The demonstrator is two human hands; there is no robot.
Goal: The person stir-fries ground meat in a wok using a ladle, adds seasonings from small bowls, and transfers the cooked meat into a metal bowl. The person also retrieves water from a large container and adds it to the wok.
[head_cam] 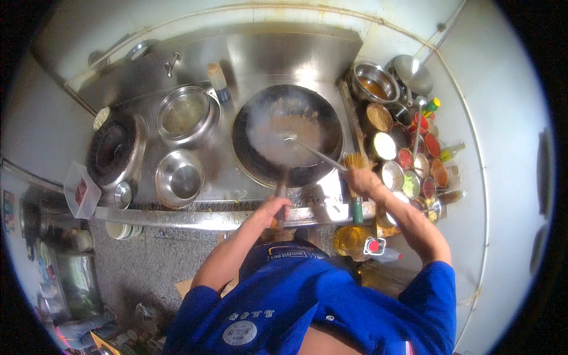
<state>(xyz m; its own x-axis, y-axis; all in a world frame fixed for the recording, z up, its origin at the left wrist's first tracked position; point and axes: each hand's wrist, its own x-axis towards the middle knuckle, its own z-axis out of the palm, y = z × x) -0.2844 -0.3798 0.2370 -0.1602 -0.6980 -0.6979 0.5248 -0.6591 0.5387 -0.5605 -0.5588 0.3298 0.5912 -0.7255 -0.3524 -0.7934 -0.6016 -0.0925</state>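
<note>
A large dark wok [243, 144] sits over the burner in the middle of the steel range. Steam rises from it and blurs the brownish food [299, 128] inside. My left hand [275, 210] is wrapped around the wok's handle [281, 190] at the near side. In my right hand [363, 181] is the long metal shaft of a cooking ladle [320, 154]. Its head dips into the food near the wok's centre, partly veiled by steam. Just beyond my right hand are the bristles of a bamboo wok brush [354, 159].
Left of the wok stand a steel pot [213, 116], a steel bowl [179, 178], a squeeze bottle [218, 82] and a second blackened wok [106, 151]. Seasoning containers [384, 146] crowd the right side, below a steel basin [375, 88]. An oil jug [353, 242] stands near my right side.
</note>
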